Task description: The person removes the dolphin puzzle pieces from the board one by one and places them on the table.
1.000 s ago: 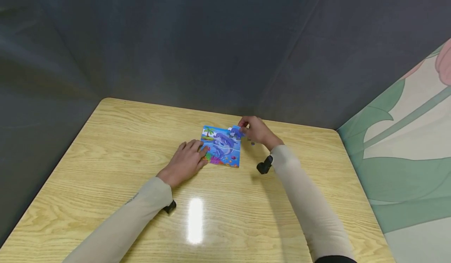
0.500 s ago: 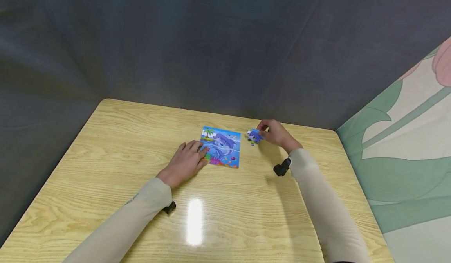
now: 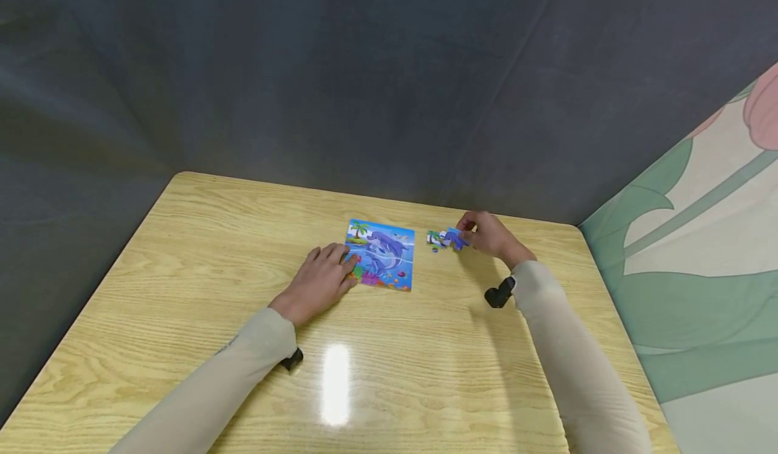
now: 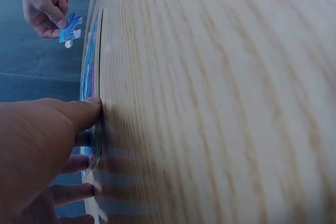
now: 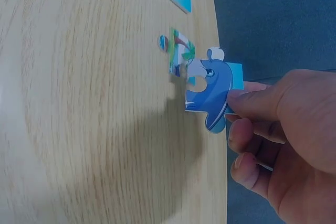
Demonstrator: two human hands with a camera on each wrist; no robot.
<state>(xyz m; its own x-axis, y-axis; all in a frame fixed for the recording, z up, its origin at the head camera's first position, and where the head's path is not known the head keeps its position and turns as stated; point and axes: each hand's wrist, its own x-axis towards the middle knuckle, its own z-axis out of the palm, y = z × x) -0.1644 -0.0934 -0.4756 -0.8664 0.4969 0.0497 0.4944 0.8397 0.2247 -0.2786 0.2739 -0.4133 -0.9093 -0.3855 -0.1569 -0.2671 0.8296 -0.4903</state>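
My right hand (image 3: 489,234) pinches a jigsaw piece (image 5: 220,90) between thumb and fingers. The piece bears a blue dolphin's head and is held above the table near its far edge. Under and beside it lies another jigsaw piece (image 5: 181,51) with a palm tree, partly covered in the right wrist view. Left of both, a square dolphin picture (image 3: 383,255) with sea, island and coral lies flat. My left hand (image 3: 322,278) rests at the picture's left side, fingers spread and relaxed, the thumb (image 4: 86,113) touching its near edge.
A pale wood table (image 3: 243,238) spreads under everything. Close behind its far edge hangs a dark curtain (image 3: 365,89), and a floral cloth (image 3: 699,258) borders the right side. Each wrist wears a small black camera (image 3: 500,293).
My right hand has carried the dolphin piece rightward, from over the picture's upper right corner to beyond the palm-tree piece, which now shows. My left hand has stayed in place.
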